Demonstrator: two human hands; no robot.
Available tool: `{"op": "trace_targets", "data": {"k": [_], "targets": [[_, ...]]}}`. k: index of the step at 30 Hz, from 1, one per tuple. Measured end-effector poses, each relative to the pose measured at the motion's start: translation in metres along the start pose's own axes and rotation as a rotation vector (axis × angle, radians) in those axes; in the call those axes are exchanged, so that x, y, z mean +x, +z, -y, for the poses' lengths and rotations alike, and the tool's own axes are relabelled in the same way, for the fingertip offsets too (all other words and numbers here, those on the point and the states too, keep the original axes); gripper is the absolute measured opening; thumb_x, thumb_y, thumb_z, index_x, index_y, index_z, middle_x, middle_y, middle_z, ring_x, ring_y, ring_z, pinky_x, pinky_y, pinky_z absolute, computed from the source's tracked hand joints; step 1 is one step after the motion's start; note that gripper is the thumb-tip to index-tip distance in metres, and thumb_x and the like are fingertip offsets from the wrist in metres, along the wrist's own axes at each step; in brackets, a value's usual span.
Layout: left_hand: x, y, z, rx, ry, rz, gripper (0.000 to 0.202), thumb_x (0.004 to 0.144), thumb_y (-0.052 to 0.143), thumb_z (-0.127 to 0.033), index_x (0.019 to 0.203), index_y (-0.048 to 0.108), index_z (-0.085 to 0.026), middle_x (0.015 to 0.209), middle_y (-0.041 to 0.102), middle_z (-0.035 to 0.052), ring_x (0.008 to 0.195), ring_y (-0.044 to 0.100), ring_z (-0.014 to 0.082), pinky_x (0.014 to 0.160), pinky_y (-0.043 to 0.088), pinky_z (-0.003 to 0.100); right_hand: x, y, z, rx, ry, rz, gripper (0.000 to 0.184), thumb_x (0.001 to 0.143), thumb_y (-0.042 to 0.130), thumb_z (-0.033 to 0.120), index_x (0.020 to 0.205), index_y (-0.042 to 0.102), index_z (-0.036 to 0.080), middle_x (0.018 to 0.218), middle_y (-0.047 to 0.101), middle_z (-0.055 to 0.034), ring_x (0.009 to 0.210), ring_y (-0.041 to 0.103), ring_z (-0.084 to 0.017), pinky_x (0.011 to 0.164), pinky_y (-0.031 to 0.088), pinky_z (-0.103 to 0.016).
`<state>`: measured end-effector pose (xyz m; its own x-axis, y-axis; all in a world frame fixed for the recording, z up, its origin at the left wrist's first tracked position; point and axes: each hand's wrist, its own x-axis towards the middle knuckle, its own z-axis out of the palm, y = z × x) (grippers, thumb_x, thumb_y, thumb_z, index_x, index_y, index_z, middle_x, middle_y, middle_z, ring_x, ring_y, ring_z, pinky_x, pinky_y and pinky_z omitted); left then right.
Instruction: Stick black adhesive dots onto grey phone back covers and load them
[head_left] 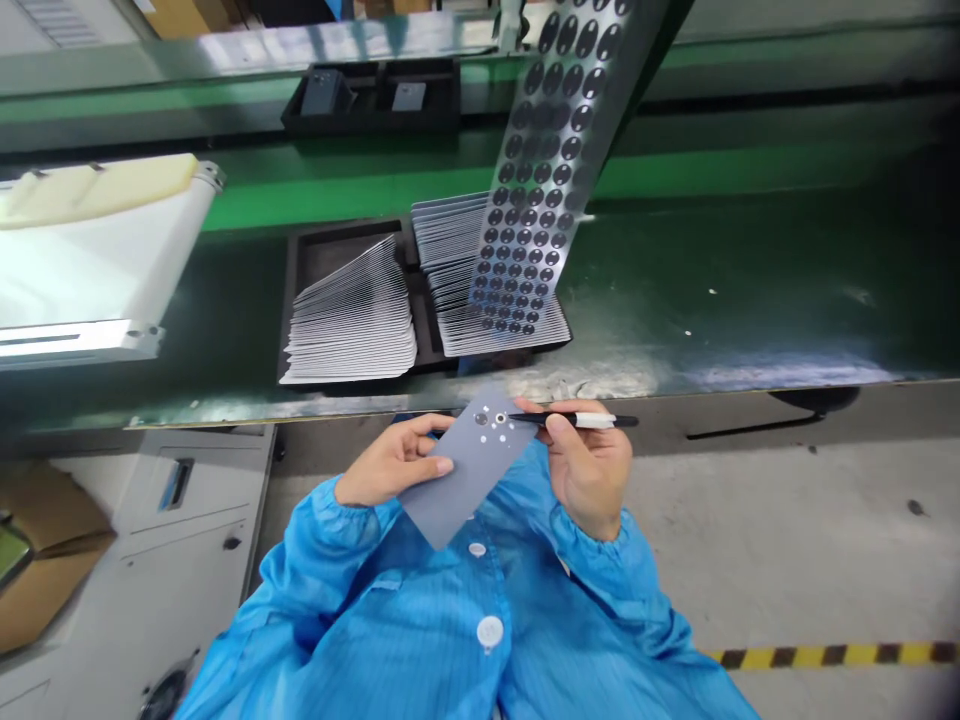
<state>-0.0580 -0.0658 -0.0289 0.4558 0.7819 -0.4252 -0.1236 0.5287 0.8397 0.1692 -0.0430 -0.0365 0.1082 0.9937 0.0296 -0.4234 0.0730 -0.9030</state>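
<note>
The green desk [765, 270] spreads farthest, from nine o'clock over twelve to three around the grey panel. Below it, at six o'clock, is the person's blue smock [420, 630]. A white frame [90, 275] stands at ten o'clock on the desk. At half past twelve a long clear sheet with rows of black ovals [536, 180] slants over the near tray; I cannot tell whether it touches anything there. That black near tray [322, 256] lies just above the panel, towards half past eleven, with a left stack [349, 335] of thin plates in one compartment and a right stack [450, 270], partly behind the sheet, in the other. A smaller far tray [375, 123] sits beyond, also towards half past eleven.

The grey panel [465, 475] is held tilted in front of the desk edge. At three o'clock the right grip [589, 465] is closed around a slim black tool [596, 421] with a white band. At nine o'clock the left grip [397, 460] pinches the panel's edge. Smallest, near the panel's top, is a ringed hole [500, 419]; the tool's tip points at it, contact unclear.
</note>
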Motion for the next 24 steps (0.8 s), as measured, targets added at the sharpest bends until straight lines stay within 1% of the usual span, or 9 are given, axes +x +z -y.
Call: {"op": "trace_targets", "data": {"k": [4,9,11,14,16,18,21,22,24], "targets": [[0.001,0.009,-0.009,-0.026,0.032,0.004,0.060,0.079,0.082,-0.043,0.127,0.060,-0.015,0.081,0.074,0.0068,0.058,0.068,0.0155,0.051,0.052,0.021,-0.003,0.007,0.001,-0.007,0.052,0.115,0.013,0.085,0.076,0.027,0.095,0.069,0.023,0.089,0.080,-0.0055,0.091,0.077,-0.026,0.081,0.064,-0.040],[0.002,0.016,-0.009,0.006,0.065,-0.059,0.056,0.080,0.080,-0.046,0.124,0.061,-0.016,0.085,0.075,0.0073,0.060,0.068,0.0146,0.052,0.053,0.021,-0.003,0.011,0.000,-0.007,0.076,0.111,0.015,0.082,0.078,0.030,0.093,0.070,0.024,0.080,0.078,-0.0031,0.082,0.078,-0.026,0.069,0.066,-0.037],[0.001,0.021,-0.007,0.004,0.065,-0.090,0.050,0.078,0.081,-0.048,0.111,0.065,-0.015,0.078,0.073,0.0057,0.056,0.065,0.0128,0.050,0.049,0.019,-0.004,0.011,0.001,-0.007,0.079,0.105,0.016,0.080,0.080,0.030,0.091,0.070,0.023,0.079,0.077,-0.0028,0.080,0.078,-0.026,0.068,0.066,-0.038],[-0.005,0.026,-0.013,-0.018,0.143,-0.204,0.047,0.072,0.083,-0.055,0.086,0.066,-0.013,0.064,0.067,0.0037,0.048,0.058,0.0106,0.045,0.043,0.018,-0.004,0.010,0.005,-0.007,0.014,0.012,0.018,0.076,0.081,0.028,0.089,0.071,0.022,0.081,0.075,-0.0036,0.077,0.077,-0.027,0.068,0.066,-0.042],[-0.015,0.015,-0.028,-0.016,0.328,-0.401,0.047,0.070,0.084,-0.056,0.078,0.064,-0.014,0.063,0.066,0.0032,0.048,0.058,0.0112,0.045,0.043,0.020,0.000,0.009,0.010,-0.001,-0.086,-0.122,0.020,0.069,0.084,0.028,0.083,0.071,0.020,0.079,0.072,-0.0032,0.069,0.076,-0.026,0.063,0.065,-0.044],[-0.034,-0.014,-0.056,0.007,0.621,-0.729,0.043,0.070,0.084,-0.053,0.078,0.064,-0.016,0.066,0.067,0.0020,0.052,0.060,0.0124,0.048,0.045,0.021,0.007,0.007,0.016,-0.013,-0.149,-0.231,0.022,0.059,0.086,0.028,0.075,0.072,0.021,0.075,0.067,-0.0029,0.062,0.072,-0.025,0.056,0.063,-0.045],[-0.079,-0.091,-0.114,0.022,1.043,-1.214,0.038,0.071,0.084,-0.047,0.086,0.063,-0.019,0.076,0.069,0.0002,0.068,0.067,0.0159,0.058,0.051,0.024,0.017,0.001,0.027,-0.106,-0.094,-0.292,0.020,0.052,0.086,0.027,0.067,0.072,0.027,0.071,0.063,-0.0043,0.060,0.067,-0.024,0.060,0.060,-0.050],[-0.095,-0.122,-0.134,0.019,1.111,-1.300,0.037,0.073,0.082,-0.046,0.088,0.062,-0.020,0.082,0.070,0.0009,0.076,0.069,0.0178,0.063,0.053,0.026,0.019,-0.002,0.030,-0.137,-0.067,-0.295,0.021,0.050,0.086,0.028,0.065,0.071,0.029,0.069,0.063,-0.0047,0.059,0.065,-0.025,0.063,0.059,-0.053],[-0.124,-0.183,-0.167,-0.022,1.121,-1.414,0.029,0.079,0.077,-0.040,0.089,0.060,-0.019,0.084,0.069,0.0026,0.085,0.069,0.0192,0.070,0.054,0.029,0.024,-0.007,0.034,-0.168,-0.005,-0.293,0.024,0.045,0.086,0.030,0.063,0.070,0.031,0.068,0.062,-0.0044,0.058,0.063,-0.025,0.066,0.057,-0.057]]}}
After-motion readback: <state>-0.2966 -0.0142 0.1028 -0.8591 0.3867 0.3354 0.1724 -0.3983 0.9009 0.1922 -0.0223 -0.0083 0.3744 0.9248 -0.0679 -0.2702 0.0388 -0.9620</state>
